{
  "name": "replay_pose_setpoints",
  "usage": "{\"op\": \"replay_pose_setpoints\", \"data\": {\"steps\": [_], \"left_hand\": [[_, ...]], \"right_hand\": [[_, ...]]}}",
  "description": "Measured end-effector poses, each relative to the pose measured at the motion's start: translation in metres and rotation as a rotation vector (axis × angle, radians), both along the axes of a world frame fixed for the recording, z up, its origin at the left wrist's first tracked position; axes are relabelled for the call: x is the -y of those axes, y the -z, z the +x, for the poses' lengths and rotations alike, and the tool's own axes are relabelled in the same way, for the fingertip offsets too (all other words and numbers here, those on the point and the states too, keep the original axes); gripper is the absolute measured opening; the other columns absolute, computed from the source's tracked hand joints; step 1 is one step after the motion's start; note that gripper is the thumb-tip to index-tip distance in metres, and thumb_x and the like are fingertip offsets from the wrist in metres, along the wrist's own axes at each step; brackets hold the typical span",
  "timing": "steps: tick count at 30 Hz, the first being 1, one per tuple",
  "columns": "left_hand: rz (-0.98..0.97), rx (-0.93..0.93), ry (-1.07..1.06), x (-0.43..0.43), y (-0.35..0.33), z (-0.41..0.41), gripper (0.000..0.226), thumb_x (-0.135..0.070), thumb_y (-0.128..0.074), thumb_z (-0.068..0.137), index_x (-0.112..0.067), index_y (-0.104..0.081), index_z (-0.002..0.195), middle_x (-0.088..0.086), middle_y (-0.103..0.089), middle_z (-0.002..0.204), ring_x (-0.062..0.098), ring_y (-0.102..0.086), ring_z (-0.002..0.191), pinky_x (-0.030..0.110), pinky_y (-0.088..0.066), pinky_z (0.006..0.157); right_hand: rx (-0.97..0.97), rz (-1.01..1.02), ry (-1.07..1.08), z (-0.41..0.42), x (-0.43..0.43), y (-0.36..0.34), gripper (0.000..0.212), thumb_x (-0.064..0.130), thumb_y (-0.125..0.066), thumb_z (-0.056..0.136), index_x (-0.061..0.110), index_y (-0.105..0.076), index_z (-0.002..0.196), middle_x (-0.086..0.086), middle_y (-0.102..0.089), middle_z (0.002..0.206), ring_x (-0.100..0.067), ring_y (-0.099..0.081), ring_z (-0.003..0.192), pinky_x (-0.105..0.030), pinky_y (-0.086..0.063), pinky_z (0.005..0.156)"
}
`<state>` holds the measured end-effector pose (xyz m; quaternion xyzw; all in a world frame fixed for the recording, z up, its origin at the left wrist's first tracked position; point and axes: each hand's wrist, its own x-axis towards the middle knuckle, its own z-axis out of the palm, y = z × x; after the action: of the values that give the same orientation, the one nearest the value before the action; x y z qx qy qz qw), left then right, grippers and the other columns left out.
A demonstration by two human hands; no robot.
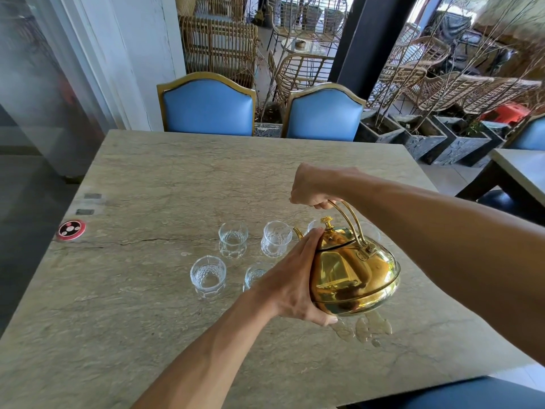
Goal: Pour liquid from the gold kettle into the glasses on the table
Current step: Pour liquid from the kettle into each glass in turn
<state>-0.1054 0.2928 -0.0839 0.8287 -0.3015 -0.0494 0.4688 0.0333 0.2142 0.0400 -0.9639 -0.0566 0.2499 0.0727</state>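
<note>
The gold kettle (pixel 354 276) hangs tilted above the table, its spout (pixel 298 232) pointing left at the rim of a clear glass (pixel 275 239). My right hand (pixel 317 187) grips the kettle's wire handle from above. My left hand (pixel 290 278) lies against the kettle's left side and base with fingers extended, fingertips by the lid. Several patterned glasses stand on the stone table: one at the back left (pixel 233 239), one at the front left (pixel 208 276), one partly hidden behind my left hand (pixel 253 276), and others hidden behind the kettle.
A wet patch (pixel 365 327) lies on the stone table (pixel 147 290) under the kettle. A round red call button (pixel 71 229) sits near the left edge. Two blue chairs (pixel 208 106) stand at the far side. Another table (pixel 519 169) is at right.
</note>
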Motion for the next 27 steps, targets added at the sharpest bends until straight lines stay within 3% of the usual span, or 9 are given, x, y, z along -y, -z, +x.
{"op": "replay_pose_setpoints", "data": {"steps": [5, 13, 15, 20, 27], "left_hand": [[0.015, -0.024, -0.010, -0.0018, 0.0020, 0.0005, 0.149, -0.038, -0.103, 0.052, -0.013, -0.004, 0.160, 0.001, -0.032, 0.156, 0.017, -0.037, 0.144, 0.034, -0.038, 0.119], [0.040, -0.037, -0.016, -0.0017, 0.0071, 0.0036, 0.152, -0.044, -0.101, 0.053, -0.016, 0.001, 0.162, 0.002, -0.026, 0.161, 0.021, -0.031, 0.150, 0.041, -0.036, 0.121], [0.030, -0.031, -0.016, -0.0021, 0.0071, 0.0038, 0.150, -0.043, -0.102, 0.053, -0.016, -0.001, 0.161, 0.001, -0.028, 0.159, 0.019, -0.033, 0.147, 0.038, -0.037, 0.121], [0.011, -0.004, -0.004, -0.0034, 0.0071, 0.0035, 0.147, -0.039, -0.103, 0.054, -0.026, -0.001, 0.158, -0.001, -0.027, 0.157, 0.012, -0.030, 0.145, 0.016, -0.026, 0.120], [0.012, -0.019, -0.004, -0.0052, 0.0050, 0.0027, 0.149, -0.040, -0.102, 0.054, -0.023, 0.000, 0.160, -0.002, -0.027, 0.158, 0.014, -0.031, 0.145, 0.022, -0.030, 0.121]], "right_hand": [[-0.005, -0.012, -0.009, 0.0011, -0.0015, 0.0022, 0.026, 0.020, -0.058, 0.094, -0.003, -0.070, 0.091, -0.011, -0.064, 0.067, -0.021, -0.056, 0.055, -0.030, -0.043, 0.052], [-0.020, -0.012, 0.004, 0.0026, -0.0049, 0.0056, 0.023, 0.016, -0.056, 0.095, -0.006, -0.066, 0.095, -0.012, -0.059, 0.062, -0.022, -0.050, 0.052, -0.029, -0.040, 0.049], [-0.021, -0.014, 0.003, 0.0030, -0.0057, 0.0060, 0.023, 0.016, -0.057, 0.095, -0.005, -0.065, 0.096, -0.012, -0.059, 0.063, -0.021, -0.051, 0.052, -0.029, -0.040, 0.049], [-0.004, -0.029, -0.015, 0.0031, -0.0065, 0.0056, 0.025, 0.018, -0.058, 0.094, -0.005, -0.069, 0.092, -0.011, -0.061, 0.063, -0.021, -0.054, 0.053, -0.029, -0.042, 0.050], [0.006, -0.054, -0.021, 0.0027, -0.0086, 0.0065, 0.022, 0.016, -0.057, 0.093, -0.003, -0.068, 0.091, -0.011, -0.063, 0.063, -0.022, -0.055, 0.052, -0.031, -0.043, 0.049]]}}
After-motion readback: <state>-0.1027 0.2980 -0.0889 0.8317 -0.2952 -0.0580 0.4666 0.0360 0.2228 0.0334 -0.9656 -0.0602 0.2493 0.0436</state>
